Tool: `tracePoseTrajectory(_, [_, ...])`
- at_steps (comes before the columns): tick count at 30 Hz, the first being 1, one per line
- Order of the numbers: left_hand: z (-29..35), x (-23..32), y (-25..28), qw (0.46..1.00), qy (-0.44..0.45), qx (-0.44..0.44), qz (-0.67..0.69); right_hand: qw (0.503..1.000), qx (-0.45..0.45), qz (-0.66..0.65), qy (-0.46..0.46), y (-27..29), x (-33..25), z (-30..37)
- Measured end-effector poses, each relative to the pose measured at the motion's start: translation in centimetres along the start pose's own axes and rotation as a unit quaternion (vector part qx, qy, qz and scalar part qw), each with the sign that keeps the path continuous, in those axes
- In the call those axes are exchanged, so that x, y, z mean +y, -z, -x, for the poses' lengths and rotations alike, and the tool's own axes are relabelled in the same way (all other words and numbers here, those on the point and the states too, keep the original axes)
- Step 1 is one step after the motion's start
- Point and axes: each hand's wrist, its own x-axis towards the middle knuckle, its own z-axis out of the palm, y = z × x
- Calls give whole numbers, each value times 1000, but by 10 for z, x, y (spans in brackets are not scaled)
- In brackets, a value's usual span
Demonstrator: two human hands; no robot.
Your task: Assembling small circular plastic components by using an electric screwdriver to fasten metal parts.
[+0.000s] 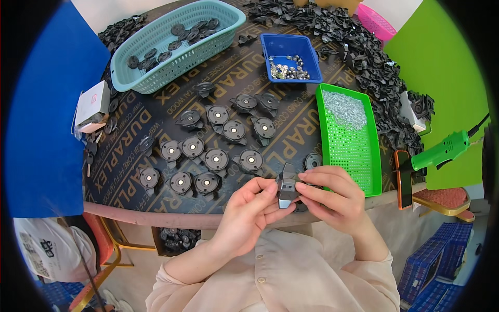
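Near the table's front edge, my left hand (250, 209) grips a small angular black plastic part (287, 183) between thumb and fingers. From the other side, the closed fingers of my right hand (337, 197) pinch the same part. A round black disc (313, 160) lies just beyond my right fingers, partly hidden. To the left and beyond my hands, several black round-topped assemblies (217, 159) sit on the table, many with a pale metal centre.
A green tray (326, 143) of silver screws (343, 108) lies right, beside an orange-cased phone (403, 179) and green power screwdriver (442, 151). Farther off are a blue tub (290, 44) of metal discs and a teal basket (156, 39) of black discs. Black parts (364, 67) heap along the right edge.
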Motion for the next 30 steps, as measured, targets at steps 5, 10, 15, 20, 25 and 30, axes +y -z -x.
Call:
tracePoseTrajectory(5, [3, 2, 0, 1000, 4, -5, -13, 1000, 5, -7, 3, 0, 0, 0])
tracePoseTrajectory(10, [5, 6, 3, 1000, 30, -5, 0, 1000, -8, -13, 16, -1, 1, 0])
tracePoseTrajectory(15, [5, 4, 6, 999, 36, 10, -24, 998, 5, -57, -8, -2, 3, 3])
tracePoseTrajectory(20, [6, 4, 2, 999, 36, 31, -16, 999, 6, -32, 10, 0, 1, 0])
tracePoseTrajectory(25, [6, 4, 1, 999, 30, -4, -8, 999, -32, 0, 12, 0, -3, 1])
tracePoseTrajectory(30, [8, 6, -5, 999, 33, 23, -19, 1000, -23, -4, 9, -1, -5, 2])
